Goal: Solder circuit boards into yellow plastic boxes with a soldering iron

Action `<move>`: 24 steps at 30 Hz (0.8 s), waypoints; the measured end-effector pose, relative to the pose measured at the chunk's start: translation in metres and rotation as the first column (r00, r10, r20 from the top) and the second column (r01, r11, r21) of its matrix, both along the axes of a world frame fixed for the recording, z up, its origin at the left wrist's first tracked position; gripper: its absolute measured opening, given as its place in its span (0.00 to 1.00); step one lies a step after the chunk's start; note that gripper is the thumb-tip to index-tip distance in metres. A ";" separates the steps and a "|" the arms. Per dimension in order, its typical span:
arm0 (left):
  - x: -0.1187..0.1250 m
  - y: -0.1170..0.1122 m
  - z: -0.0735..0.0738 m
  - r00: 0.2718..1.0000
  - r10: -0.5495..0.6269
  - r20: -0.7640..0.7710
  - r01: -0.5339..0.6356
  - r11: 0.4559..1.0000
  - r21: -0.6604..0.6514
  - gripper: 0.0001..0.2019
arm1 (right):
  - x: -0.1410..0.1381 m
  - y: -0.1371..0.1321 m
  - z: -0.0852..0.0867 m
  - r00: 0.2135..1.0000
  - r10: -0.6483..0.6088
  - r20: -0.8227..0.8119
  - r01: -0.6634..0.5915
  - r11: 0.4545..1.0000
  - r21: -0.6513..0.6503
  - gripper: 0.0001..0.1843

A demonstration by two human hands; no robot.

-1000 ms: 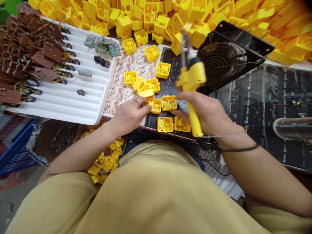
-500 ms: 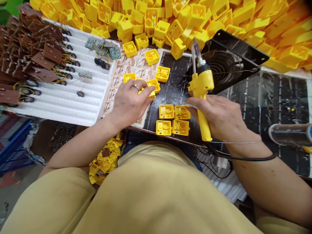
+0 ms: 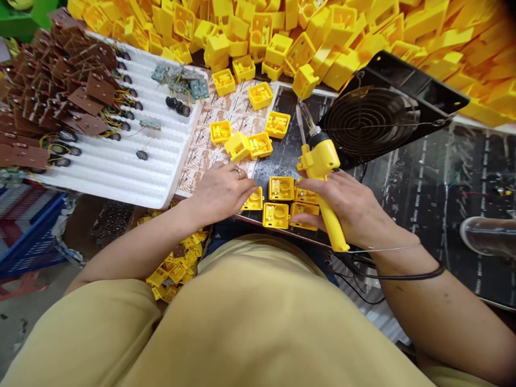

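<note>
My left hand (image 3: 223,191), a ring on one finger, has its fingertips closed on a small yellow plastic case (image 3: 253,199) at the bench's front edge. Against my right palm lies a yellow soldering gun (image 3: 322,164), its tip pointing up and away. The thumb and a finger of my right hand (image 3: 352,207) also reach over two open cases in a block of several. Of that block, the front left case (image 3: 276,215) shows a round grille and small metal contacts inside. More cases (image 3: 260,145) sit loosely beyond my left hand.
A large heap of yellow cases (image 3: 242,27) spans the back. A black fan (image 3: 374,118) stands behind the soldering gun. On the left, white foam (image 3: 153,172) carries brown circuit boards (image 3: 86,102) with wired speakers. A clear tube (image 3: 487,235) lies at right.
My left hand has moved nearer, from the loose cases to one beside the block. My right hand has shifted left onto the block, and the soldering gun's tip has swung left.
</note>
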State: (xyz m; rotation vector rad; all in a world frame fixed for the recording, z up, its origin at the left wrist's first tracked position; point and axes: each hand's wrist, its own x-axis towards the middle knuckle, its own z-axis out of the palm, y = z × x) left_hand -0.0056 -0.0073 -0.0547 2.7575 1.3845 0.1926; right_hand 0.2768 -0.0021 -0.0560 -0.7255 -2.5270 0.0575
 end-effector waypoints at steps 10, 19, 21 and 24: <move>-0.006 0.044 0.004 0.940 0.341 -0.014 -0.339 0.937 0.086 0.22 | 0.010 -0.015 0.000 0.993 -0.102 -0.059 0.098 0.993 -0.065 0.21; 0.006 0.029 0.005 0.922 0.385 -0.036 -0.386 0.922 -0.013 0.20 | 0.013 -0.018 -0.006 0.986 -0.161 -0.040 0.158 0.986 -0.058 0.19; 0.012 0.024 -0.002 0.929 0.359 -0.093 -0.358 0.933 0.023 0.18 | 0.011 -0.018 -0.007 0.992 -0.119 -0.043 0.117 0.992 -0.045 0.20; 0.013 0.019 -0.008 0.967 0.246 -0.064 -0.242 0.968 0.068 0.21 | 0.010 -0.019 -0.009 0.995 -0.079 -0.067 0.076 0.996 -0.040 0.27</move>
